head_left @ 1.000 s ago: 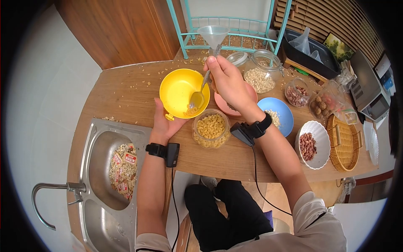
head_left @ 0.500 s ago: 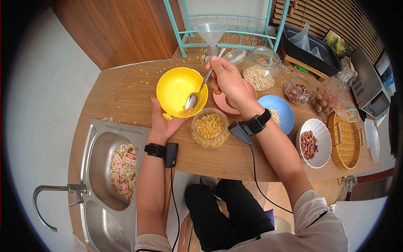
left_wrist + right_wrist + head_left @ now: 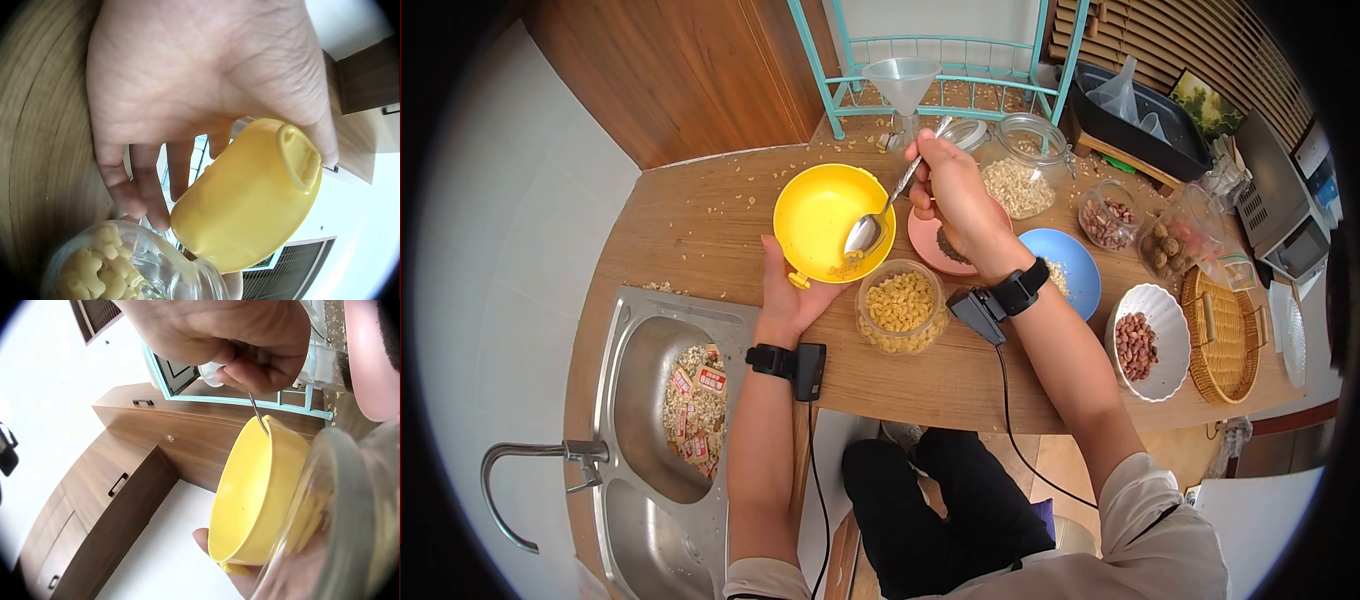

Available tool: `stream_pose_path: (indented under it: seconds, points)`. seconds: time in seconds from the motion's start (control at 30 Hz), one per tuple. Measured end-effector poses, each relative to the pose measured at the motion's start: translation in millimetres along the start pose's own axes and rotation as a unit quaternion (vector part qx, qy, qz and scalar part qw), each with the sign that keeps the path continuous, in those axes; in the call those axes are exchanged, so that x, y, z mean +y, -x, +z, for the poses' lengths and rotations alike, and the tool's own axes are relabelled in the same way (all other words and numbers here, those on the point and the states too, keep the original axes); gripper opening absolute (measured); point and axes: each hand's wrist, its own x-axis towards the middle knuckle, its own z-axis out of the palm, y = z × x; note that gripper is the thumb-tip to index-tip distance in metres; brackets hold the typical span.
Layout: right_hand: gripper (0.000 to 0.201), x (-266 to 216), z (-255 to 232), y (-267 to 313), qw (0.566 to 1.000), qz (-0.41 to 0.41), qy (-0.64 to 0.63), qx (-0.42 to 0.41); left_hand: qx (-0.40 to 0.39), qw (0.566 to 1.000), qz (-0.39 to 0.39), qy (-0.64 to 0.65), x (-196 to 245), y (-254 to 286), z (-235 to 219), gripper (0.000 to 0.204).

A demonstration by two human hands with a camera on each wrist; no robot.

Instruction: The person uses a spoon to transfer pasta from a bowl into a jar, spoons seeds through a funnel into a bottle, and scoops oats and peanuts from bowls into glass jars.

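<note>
My left hand (image 3: 797, 290) holds the yellow bowl (image 3: 815, 215), its thumb along the left side; in the left wrist view the bowl (image 3: 244, 200) lies tilted between thumb and fingers. From the right, my right hand (image 3: 960, 195) pinches the handle of a metal spoon (image 3: 863, 235). The spoon's head is inside the bowl, by a few pasta pieces (image 3: 847, 268) at the bottom edge. Just right of the left hand stands a clear jar of pasta (image 3: 902, 303). The right wrist view shows the spoon's handle (image 3: 258, 415) crossing the rim; its head is hidden there.
Behind are a funnel (image 3: 903, 82) on a bottle and a turquoise rack (image 3: 825, 80). To the right stand a pink plate (image 3: 930, 240), oat jar (image 3: 1017, 188), blue plate (image 3: 1075, 270), white bowl (image 3: 1165, 340) and wicker basket (image 3: 1225, 340). A sink (image 3: 635, 400) is at left.
The yellow bowl has shifted slightly left over the last second. My right hand has moved a little to the right, with the spoon's head still inside the bowl.
</note>
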Motion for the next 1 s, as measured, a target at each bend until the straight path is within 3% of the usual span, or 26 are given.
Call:
stream_pose_path:
  seconds: [0.27,0.6,0.8,0.87,1.0]
  points:
    - [0.030,-12,-5,1,0.997,-0.025,-0.076,0.012,0.002,1.000,-0.004,0.003,0,0,1,0.106]
    - [0.035,-17,-6,3,1.000,-0.022,-0.013,-0.003,0.008,1.000,-0.001,0.008,0,1,1,0.107]
    - [0.038,-23,1,11,0.993,-0.087,0.074,-0.017,0.004,1.000,0.009,0.007,-2,-1,-6,0.110]
    - [0.042,-21,4,11,0.970,-0.196,0.146,-0.014,0.003,1.000,0.013,0.003,-2,-1,-5,0.111]
    - [0.044,-26,13,25,0.952,-0.247,0.178,-0.031,-0.004,1.000,0.018,-0.006,-2,0,-7,0.112]
